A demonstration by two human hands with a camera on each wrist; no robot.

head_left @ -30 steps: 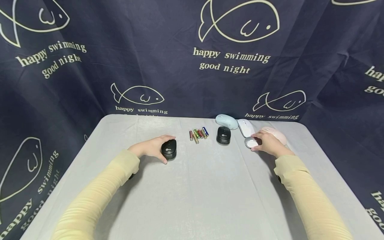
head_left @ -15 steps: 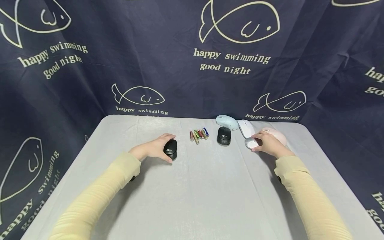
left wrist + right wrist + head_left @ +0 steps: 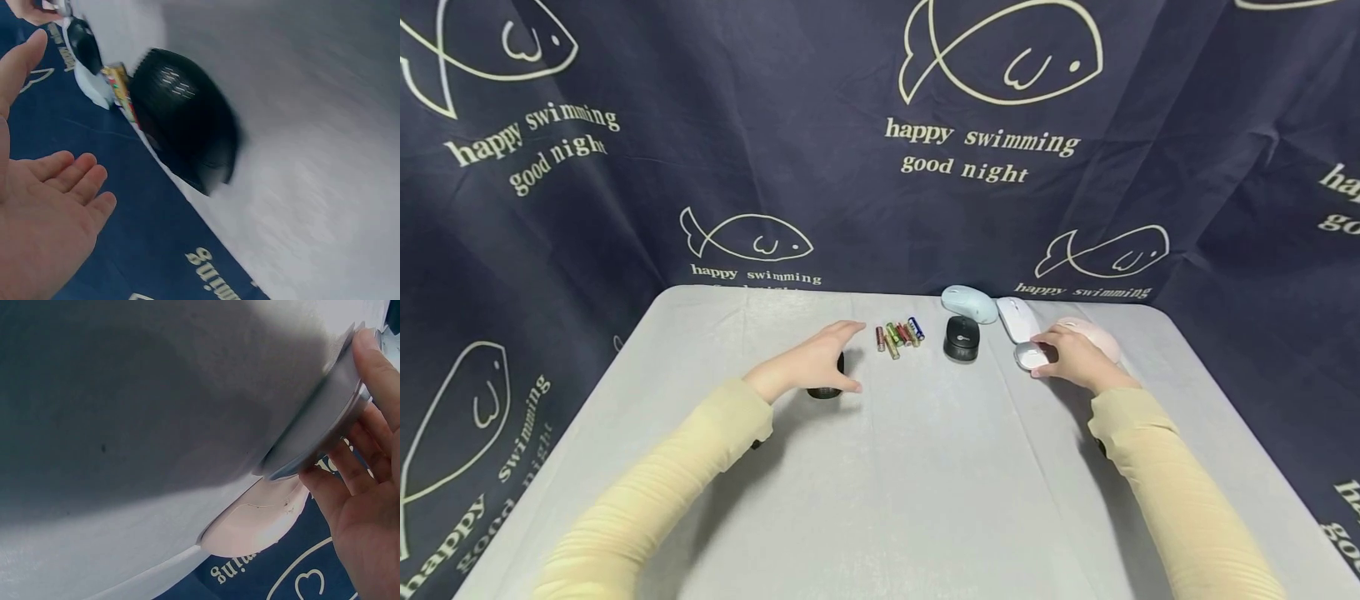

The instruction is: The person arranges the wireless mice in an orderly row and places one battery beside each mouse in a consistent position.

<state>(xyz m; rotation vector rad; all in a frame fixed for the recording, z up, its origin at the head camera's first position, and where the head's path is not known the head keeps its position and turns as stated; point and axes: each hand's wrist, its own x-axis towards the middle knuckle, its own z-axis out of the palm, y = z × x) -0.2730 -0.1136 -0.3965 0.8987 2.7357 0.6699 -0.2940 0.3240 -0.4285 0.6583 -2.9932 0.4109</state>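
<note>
My left hand (image 3: 808,364) has its thumb and fingers spread, with nothing between them. Below and behind it sits a black computer mouse (image 3: 825,392), mostly covered by the hand in the head view. The left wrist view shows that black mouse, blurred, on the cloth apart from the open palm. On the right, my right hand (image 3: 1075,360) grips a silver-white mouse (image 3: 1028,357) by its sides, thumb on the near side and fingers on the far side. In the right wrist view its pale side shows between thumb and fingers.
Several small batteries (image 3: 898,336) lie in a cluster between the hands. Right of them stands another black mouse (image 3: 962,340). Behind are a light blue mouse (image 3: 970,305) and a white mouse (image 3: 1017,319); a pink mouse (image 3: 1093,337) lies behind the right hand.
The left hand has let go of the black mouse and moved to the right, its fingers spreading wider. The mouse stays behind on the table. My right hand keeps its hold, nearly still.
</note>
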